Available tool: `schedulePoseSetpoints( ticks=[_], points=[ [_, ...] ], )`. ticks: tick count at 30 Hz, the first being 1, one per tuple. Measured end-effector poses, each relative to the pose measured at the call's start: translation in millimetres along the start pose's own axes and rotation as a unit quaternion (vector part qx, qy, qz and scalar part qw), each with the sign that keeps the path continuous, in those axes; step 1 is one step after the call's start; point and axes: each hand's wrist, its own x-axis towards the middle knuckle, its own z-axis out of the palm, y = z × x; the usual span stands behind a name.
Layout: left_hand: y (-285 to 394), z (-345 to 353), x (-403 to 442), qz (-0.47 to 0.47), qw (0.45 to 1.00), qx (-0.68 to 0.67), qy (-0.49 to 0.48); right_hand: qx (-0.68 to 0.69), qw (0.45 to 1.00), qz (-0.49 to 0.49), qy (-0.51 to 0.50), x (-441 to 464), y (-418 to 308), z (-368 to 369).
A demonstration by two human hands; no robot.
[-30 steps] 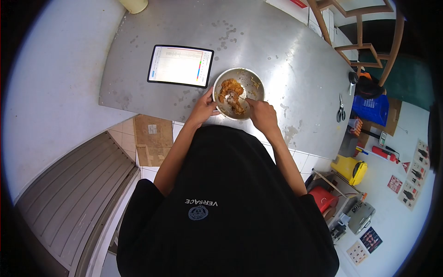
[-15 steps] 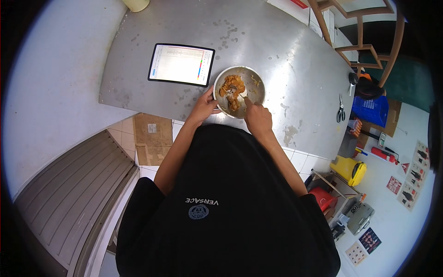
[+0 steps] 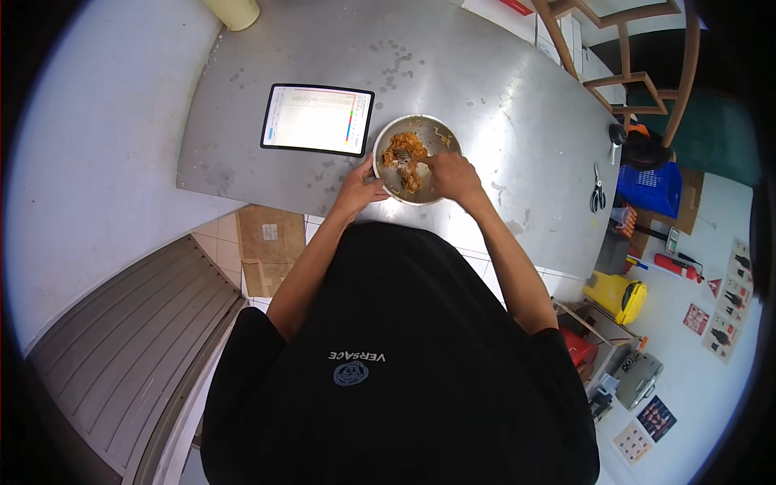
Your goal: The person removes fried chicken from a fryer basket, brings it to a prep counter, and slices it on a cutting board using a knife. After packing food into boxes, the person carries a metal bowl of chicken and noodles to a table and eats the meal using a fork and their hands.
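A round metal bowl (image 3: 430, 129) sits near the table's front edge with orange-brown noodles (image 3: 411, 179) in it. My left hand (image 3: 360, 192) grips the bowl's left rim, thumb toward the front and fingers around the outside. My right hand (image 3: 454, 176) reaches over the right rim, closed on a metal fork (image 3: 404, 155). Its head lies among the noodles, and most of its handle is hidden by my fingers. A few strands stick to the bowl's inner wall.
Left of the bowl lies a tablet (image 3: 317, 120) with a lit screen. The metal table (image 3: 517, 121) has wet spots. Scissors (image 3: 597, 190) and a black ladle-like utensil (image 3: 617, 141) lie near its right edge. A cream container (image 3: 236, 12) stands at the far left corner.
My right hand has moved inward and a little away from me over the bowl, bringing the fork farther left into the noodles. My left hand stays on the rim.
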Motion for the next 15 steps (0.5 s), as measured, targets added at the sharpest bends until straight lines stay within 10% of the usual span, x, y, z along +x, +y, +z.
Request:
schedulePoseSetpoints(
  ticks=[6,8,11,15],
  points=[
    [-1,1,-5,0.014,1.0,0.0,-0.003,0.228,0.97,-0.002,-0.079,21,48,14],
    [-3,3,-4,0.022,1.0,-0.006,-0.004,0.405,0.861,0.187,-0.247,17,51,1],
    [-4,3,-4,0.033,0.999,-0.011,-0.004,0.531,0.769,0.209,-0.287,8,56,0],
    [0,7,-10,0.027,0.999,0.018,-0.004,0.479,0.817,0.214,-0.239,-7,58,-2]
  ],
)
